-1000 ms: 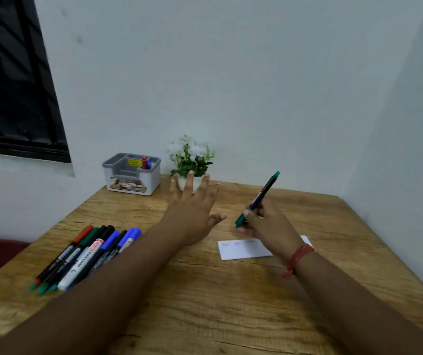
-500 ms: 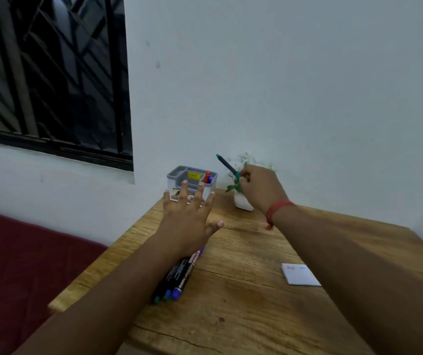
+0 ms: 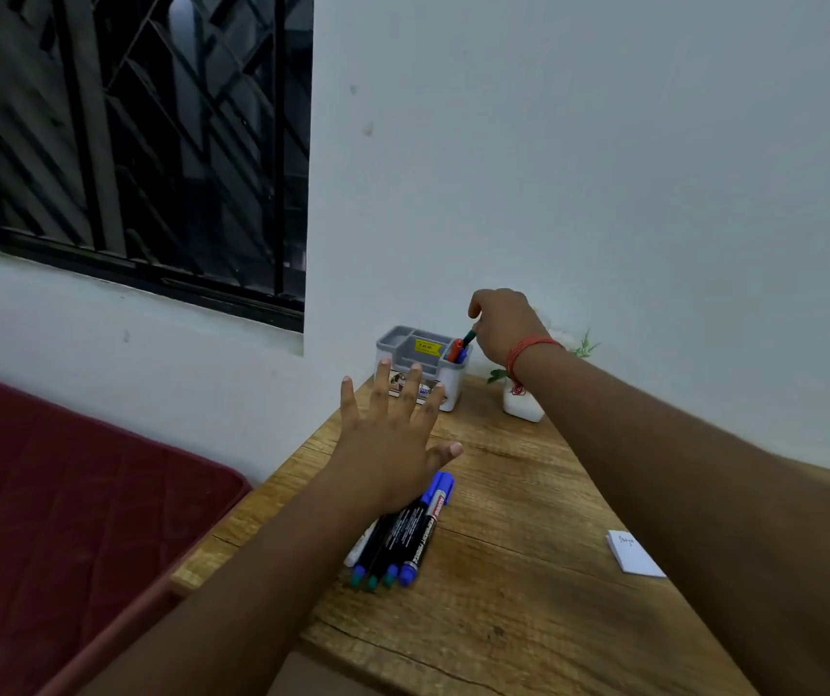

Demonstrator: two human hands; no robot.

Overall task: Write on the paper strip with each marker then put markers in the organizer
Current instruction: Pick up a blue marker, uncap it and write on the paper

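A grey organizer [image 3: 405, 346] stands at the table's far left corner against the wall. A red and a blue marker stand in its right compartment. My right hand [image 3: 503, 321] is over that compartment and pinches a green marker [image 3: 468, 337], whose lower end dips into it. My left hand [image 3: 392, 439] hovers flat with fingers spread above a bundle of several markers [image 3: 405, 535] lying on the wood. The white paper strip [image 3: 633, 552] lies at the right, partly hidden by my right forearm.
A small white pot with a plant [image 3: 523, 406] stands just right of the organizer, under my right wrist. The wooden table [image 3: 503, 620] ends close on the left, where a dark red mattress [image 3: 61, 494] lies below. A barred window [image 3: 141, 143] is set in the wall.
My right hand carried the green marker from beside the plant leftward and lowered it into the organizer's right compartment. My left hand stayed spread over the marker bundle. The view moved closer.
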